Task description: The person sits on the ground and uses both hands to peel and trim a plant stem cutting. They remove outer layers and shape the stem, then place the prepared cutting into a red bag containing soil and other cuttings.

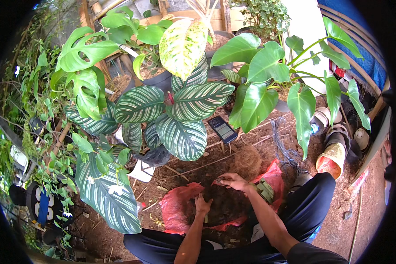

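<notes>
A red plastic bag (180, 201) lies spread on the ground between my knees, with dark soil (227, 206) heaped in it. My left hand (203, 204) is at the soil's left side, over the bag's inner edge; whether its fingers hold anything is hard to see. Above the soil's far edge, my right hand (233, 181) is bent, its fingertips near a strip of the red plastic; its grip is unclear. A bundle of pale green pieces (265, 190) rests on the bag's right part. Just beyond the bag lies a clump of brown fibre (247, 160).
A smartphone (222, 129) lies on the ground ahead. Potted striped calatheas (184, 128) stand at left and centre, a broad-leaved potted plant (267, 66) at right. Grey twine (282, 145) and stacked pots (331, 158) are to the right; a trailing vine (56, 145) is at the left.
</notes>
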A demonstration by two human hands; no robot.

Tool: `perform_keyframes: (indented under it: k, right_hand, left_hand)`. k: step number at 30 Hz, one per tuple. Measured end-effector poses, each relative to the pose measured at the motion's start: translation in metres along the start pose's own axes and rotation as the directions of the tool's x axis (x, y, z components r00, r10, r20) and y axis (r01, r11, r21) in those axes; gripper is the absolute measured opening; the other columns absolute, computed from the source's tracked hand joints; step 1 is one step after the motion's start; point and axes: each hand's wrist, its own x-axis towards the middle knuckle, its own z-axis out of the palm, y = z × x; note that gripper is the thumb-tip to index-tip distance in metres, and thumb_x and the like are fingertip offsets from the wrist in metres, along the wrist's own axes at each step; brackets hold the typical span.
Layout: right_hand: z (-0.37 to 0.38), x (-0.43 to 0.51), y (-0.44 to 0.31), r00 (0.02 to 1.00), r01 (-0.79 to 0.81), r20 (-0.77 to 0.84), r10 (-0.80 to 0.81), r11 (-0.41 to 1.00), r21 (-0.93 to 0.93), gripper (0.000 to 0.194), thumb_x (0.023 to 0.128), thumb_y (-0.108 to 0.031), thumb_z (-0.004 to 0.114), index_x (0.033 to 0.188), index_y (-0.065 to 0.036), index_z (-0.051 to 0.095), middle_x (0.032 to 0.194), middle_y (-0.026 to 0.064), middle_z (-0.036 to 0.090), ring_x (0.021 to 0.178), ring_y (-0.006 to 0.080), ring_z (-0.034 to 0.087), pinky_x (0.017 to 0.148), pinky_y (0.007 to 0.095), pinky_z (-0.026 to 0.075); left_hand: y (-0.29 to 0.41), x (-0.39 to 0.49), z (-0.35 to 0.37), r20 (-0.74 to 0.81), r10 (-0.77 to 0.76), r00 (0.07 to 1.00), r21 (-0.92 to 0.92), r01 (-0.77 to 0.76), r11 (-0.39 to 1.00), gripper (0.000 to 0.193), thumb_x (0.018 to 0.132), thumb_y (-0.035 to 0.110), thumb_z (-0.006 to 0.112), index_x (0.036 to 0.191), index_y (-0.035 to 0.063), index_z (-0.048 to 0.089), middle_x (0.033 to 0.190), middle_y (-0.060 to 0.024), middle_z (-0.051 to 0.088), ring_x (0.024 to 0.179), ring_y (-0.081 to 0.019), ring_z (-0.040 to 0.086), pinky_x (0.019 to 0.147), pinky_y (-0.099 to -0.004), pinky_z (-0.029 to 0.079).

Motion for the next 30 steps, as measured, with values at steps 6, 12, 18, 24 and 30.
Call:
perform_keyframes:
  k: [6,12,18,24,30]
  right_hand:
    - [0.001,0.003,-0.002,1.000,0.006,0.019,-0.004,0.998,-0.058,0.039,0.093,-0.028,0.064,0.127,-0.008,0.058,0.110,0.0065,0.067,0.096,0.0158,0.063,0.078,0.0325,0.051]
    - [0.003,0.001,-0.008,0.997,0.032,0.070,-0.038,0.996,0.085,0.040,0.092,-0.018,0.067,0.128,-0.004,0.057,0.112,0.0093,0.066,0.100,0.0176,0.064,0.085,0.0327,0.054]
    - [0.007,0.003,-0.007,0.993,0.104,0.031,-0.116,0.959,0.263,0.039,0.091,-0.015,0.068,0.125,0.002,0.058,0.109,0.0100,0.067,0.098,0.0168,0.065,0.086,0.0307,0.054]
    - [0.011,0.006,-0.014,0.990,0.139,-0.068,-0.126,0.956,0.259,0.033,0.092,-0.011,0.065,0.119,0.007,0.061,0.109,0.0100,0.067,0.098,0.0151,0.065,0.086,0.0277,0.054]
    - [0.021,-0.010,-0.052,0.970,0.211,-0.169,-0.175,0.951,0.224,0.031,0.090,-0.016,0.069,0.115,0.003,0.065,0.098,0.0053,0.069,0.087,0.0116,0.065,0.074,0.0265,0.055]
  left_hand:
    - [-0.033,0.009,0.008,-0.115,0.122,0.986,-0.046,-0.128,0.991,0.049,0.077,0.022,0.075,0.119,0.0016,0.060,0.114,-0.0218,0.064,0.113,-0.0399,0.055,0.097,-0.0460,0.044]
    - [-0.030,0.004,0.007,-0.211,0.059,0.976,-0.006,-0.062,0.998,0.043,0.078,0.021,0.072,0.116,0.0024,0.061,0.107,-0.0221,0.066,0.103,-0.0407,0.061,0.090,-0.0466,0.048]
    - [0.010,0.012,-0.024,-0.237,-0.090,0.967,-0.135,0.059,0.989,0.040,0.080,0.021,0.071,0.115,0.0029,0.062,0.101,-0.0181,0.069,0.096,-0.0362,0.066,0.085,-0.0421,0.052]
    - [0.063,0.022,-0.064,-0.077,-0.046,0.996,-0.788,-0.032,0.615,0.033,0.087,0.019,0.072,0.114,0.0014,0.065,0.100,-0.0098,0.070,0.091,-0.0172,0.066,0.082,-0.0313,0.053]
    - [0.116,0.009,-0.099,-0.022,0.071,0.997,-0.939,-0.045,0.342,0.033,0.087,0.010,0.071,0.117,-0.0018,0.063,0.106,-0.0089,0.067,0.097,-0.0151,0.064,0.087,-0.0297,0.054]
